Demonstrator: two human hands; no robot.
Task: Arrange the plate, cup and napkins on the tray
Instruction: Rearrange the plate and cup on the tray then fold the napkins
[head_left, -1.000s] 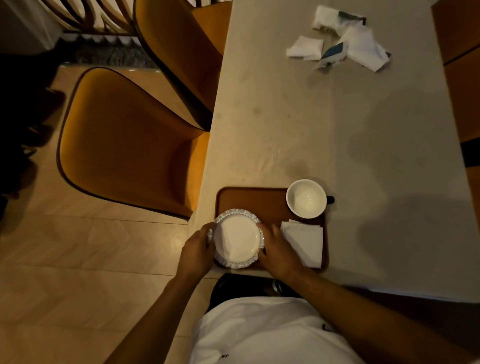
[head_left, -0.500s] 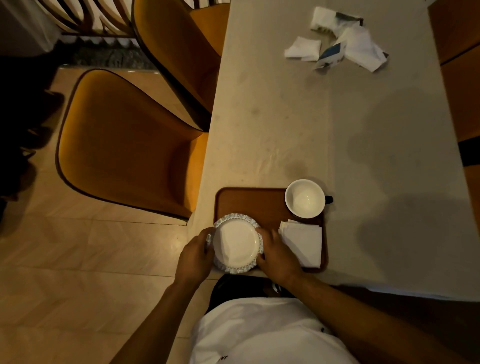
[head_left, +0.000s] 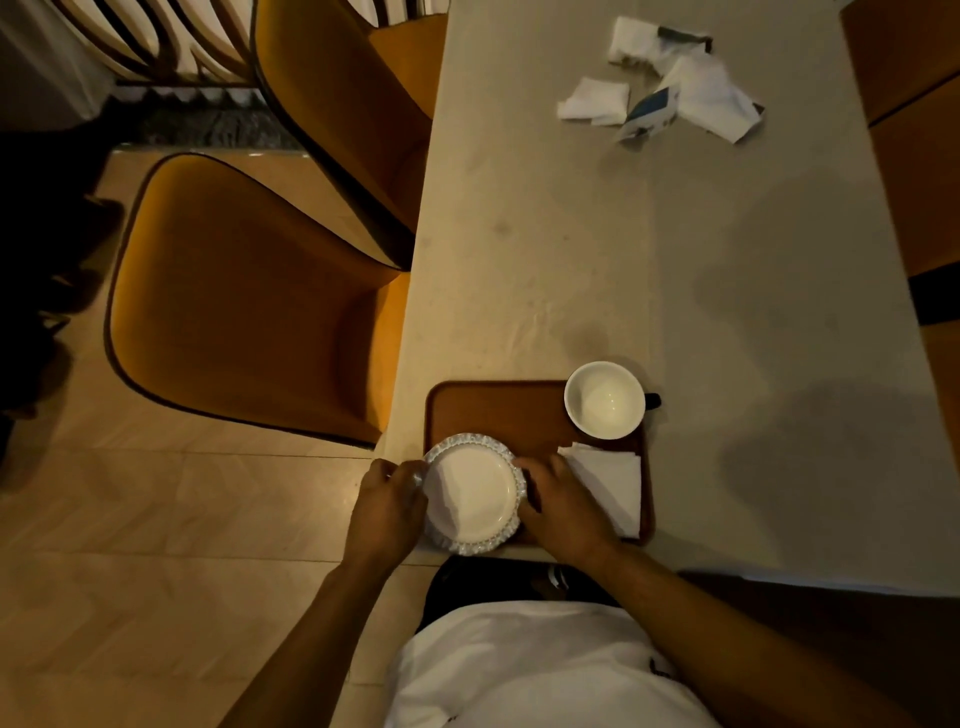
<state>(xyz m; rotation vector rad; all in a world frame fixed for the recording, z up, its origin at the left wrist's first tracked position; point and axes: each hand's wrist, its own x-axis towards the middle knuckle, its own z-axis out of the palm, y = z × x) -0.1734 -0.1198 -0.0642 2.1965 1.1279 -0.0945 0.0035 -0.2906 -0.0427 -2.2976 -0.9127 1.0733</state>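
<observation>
A brown tray (head_left: 493, 410) lies at the near edge of the table. A small white plate with a frilled rim (head_left: 471, 493) sits over its near left corner. My left hand (head_left: 387, 512) grips the plate's left rim and my right hand (head_left: 563, 506) grips its right rim. A white cup with a dark handle (head_left: 605, 400) stands on the tray's far right corner. A folded white napkin (head_left: 610, 480) lies on the tray's right side, just right of my right hand.
The pale table (head_left: 649, 249) stretches away from me. Loose napkins and a torn packet (head_left: 670, 83) lie at its far end. Two orange chairs (head_left: 244, 291) stand on the left beside the table, over a wooden floor (head_left: 156, 545).
Both hands stay on the plate's rim; the plate has barely shifted over the tray's near left corner. Cup and napkin have not moved.
</observation>
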